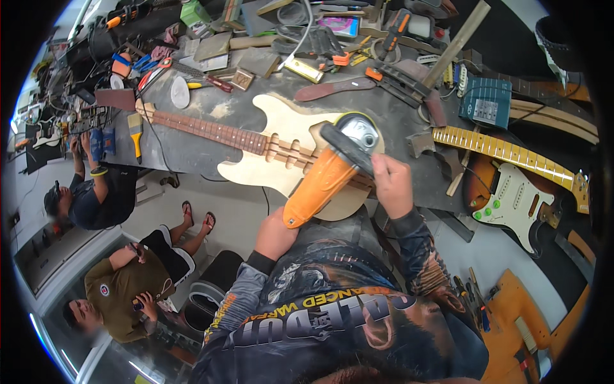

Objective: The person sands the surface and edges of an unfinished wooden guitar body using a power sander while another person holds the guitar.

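An orange angle sander (325,179) with a silver gear head, a black bar handle and a yellow-rimmed disc rests over an electric guitar's pale, unfinished wooden body (281,121). My right hand (392,184) grips the end of the black handle. At the sander's rear end, my left hand (278,233) is closed around the orange casing, its fingers mostly hidden underneath. The guitar lies at the bench's near edge, its dark fretboard (201,130) stretching left. Open pickup cavities show in the body; the sander covers its right part.
The dusty grey bench (198,157) carries tools and wood pieces along its back. A paintbrush (135,136) lies left of the guitar. A sunburst guitar (511,198) and its maple neck (511,157) are at right. Two people (131,288) are at the left, one seated.
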### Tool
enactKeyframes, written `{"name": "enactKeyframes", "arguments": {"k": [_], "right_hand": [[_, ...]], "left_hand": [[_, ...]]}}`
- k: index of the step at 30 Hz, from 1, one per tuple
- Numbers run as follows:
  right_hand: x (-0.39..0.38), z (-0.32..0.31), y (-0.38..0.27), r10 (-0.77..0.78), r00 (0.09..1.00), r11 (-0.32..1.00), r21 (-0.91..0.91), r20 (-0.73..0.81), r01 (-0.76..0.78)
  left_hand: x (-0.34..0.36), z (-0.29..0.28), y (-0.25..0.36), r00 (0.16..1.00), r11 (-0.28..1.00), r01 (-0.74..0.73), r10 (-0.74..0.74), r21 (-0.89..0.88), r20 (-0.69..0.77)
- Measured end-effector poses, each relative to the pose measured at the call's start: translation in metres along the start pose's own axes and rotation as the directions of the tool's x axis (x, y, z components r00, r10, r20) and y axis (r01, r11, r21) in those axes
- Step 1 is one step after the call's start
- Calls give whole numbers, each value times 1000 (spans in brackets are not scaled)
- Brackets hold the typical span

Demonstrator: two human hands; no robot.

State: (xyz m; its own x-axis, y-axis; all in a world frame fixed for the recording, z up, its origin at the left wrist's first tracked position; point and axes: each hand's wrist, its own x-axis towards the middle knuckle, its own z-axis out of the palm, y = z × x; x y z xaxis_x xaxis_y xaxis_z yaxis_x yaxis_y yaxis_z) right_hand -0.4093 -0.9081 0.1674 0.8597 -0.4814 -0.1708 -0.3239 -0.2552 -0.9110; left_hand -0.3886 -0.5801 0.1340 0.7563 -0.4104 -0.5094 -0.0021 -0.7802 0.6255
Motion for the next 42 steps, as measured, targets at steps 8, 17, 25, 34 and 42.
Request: {"name": "enactKeyframes", "arguments": {"k": [8,17,25,34,42], "right_hand": [[-40,-21,22,114,991,993,21,-70,-112],[-95,-9,26,137,990,989,61,12,-138],[-64,36,-13,45,987,998,35,152,-51],[-120,54,-6,98,983,988,101,156,-115],[-122,73,-18,92,993,991,88,69,-97]], "left_hand": [[3,0,13,995,993,-16,5,113,97],[-23,-10,-17,981,986,-23,-9,166,192],[-45,-25,-47,994,992,51,-62,113,92],[-64,-58,-133,970,948,-44,-35,315,239],[-32,-83,-70,943,973,-59,-18,221,333]]}}
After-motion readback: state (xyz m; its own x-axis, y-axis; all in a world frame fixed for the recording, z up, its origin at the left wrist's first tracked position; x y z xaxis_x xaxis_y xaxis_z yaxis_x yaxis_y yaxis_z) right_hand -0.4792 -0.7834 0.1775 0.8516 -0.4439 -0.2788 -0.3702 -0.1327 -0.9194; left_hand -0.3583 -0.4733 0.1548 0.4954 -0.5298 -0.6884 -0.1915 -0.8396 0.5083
